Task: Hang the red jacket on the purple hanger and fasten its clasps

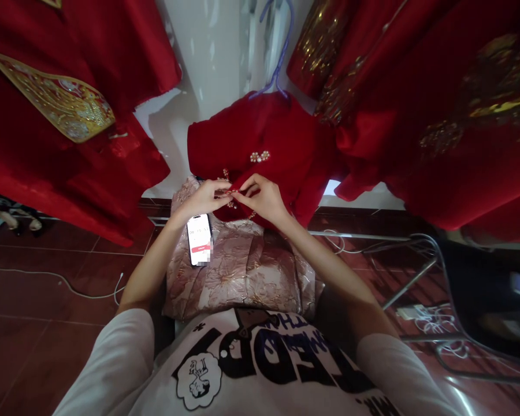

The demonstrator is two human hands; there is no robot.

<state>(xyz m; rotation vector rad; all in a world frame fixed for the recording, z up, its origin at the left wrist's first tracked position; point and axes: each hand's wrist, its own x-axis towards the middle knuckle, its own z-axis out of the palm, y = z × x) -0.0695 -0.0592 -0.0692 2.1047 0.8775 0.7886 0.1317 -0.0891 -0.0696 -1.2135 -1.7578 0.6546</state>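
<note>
A red garment (294, 144) hangs from a purple hanger (278, 72), its lower part reaching my lap. Pearl-and-gold flower ornaments (260, 156) sit on its front. My left hand (208, 197) pinches a fold of the red cloth near some beaded trim (225, 175). Close against it, my right hand (262, 199) pinches the same spot from the other side, the fingertips of both hands almost meeting. Whether a small fastener or thread lies between the fingers is too small to tell. Pink brocade fabric (247, 266) covers my lap, with a lit phone (199, 240) on it below my left hand.
Red garments with gold embroidery (69, 107) hang at the left, and more with gold sequins (325, 46) at the right. A dark chair (472, 289) with metal legs stands at right, near tangled white cables (433, 320). Another cable (69, 288) crosses the tiled floor.
</note>
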